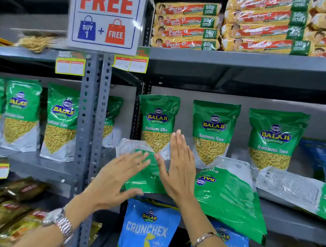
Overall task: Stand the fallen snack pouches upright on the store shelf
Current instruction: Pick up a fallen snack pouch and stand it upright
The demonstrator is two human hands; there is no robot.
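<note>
Both palms, left hand (119, 176) and right hand (177, 168), are spread flat, bracketing fallen pouch (145, 173), nothing clenched; slippage off shelf edge (288, 217) below is risked.

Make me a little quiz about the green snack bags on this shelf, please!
1. True or false: the left hand and right hand are both open, on either side of a fallen Ratlami Sev pouch.
2. How many fallen green pouches lie on this shelf? A) one B) three C) five
3. Fill in: the blue bag below the hands says ____.

Key
1. True
2. B: the one between the hands, a middle pouch and a right pouch lying back side up.
3. Crunchex
</note>
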